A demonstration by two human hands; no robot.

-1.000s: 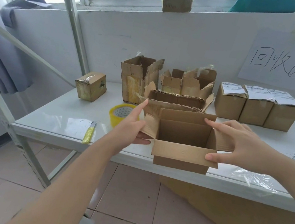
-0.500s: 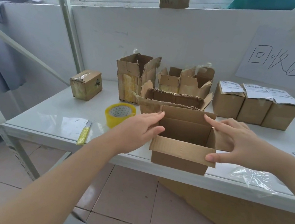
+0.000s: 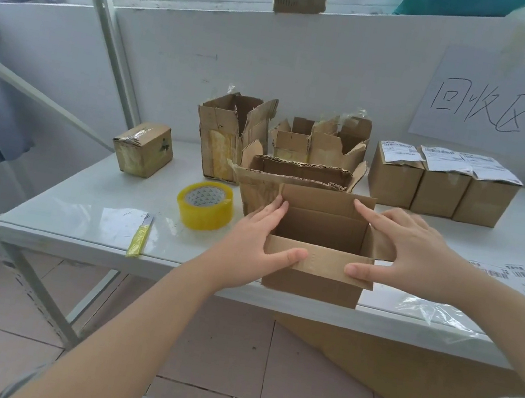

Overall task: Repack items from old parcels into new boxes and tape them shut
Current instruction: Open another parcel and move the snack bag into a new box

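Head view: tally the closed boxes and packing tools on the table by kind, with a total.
Sealed brown cardboard boxes with white shipping labels: 3
Small taped-up brown cardboard box: 1
Yellow roll of packing tape: 1
Yellow-handled utility knife: 1
Total: 6

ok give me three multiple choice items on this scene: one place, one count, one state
1. The tape lies A left of the near box B inside it C on the floor
2. How many labelled boxes stand at the rear right? A two B three C five
3. The near box's top is A open B taped shut C flattened
Answers: A, the roll lies on the table to its left; B, three stand in a row; A, the rear flap stands up, no tape across.
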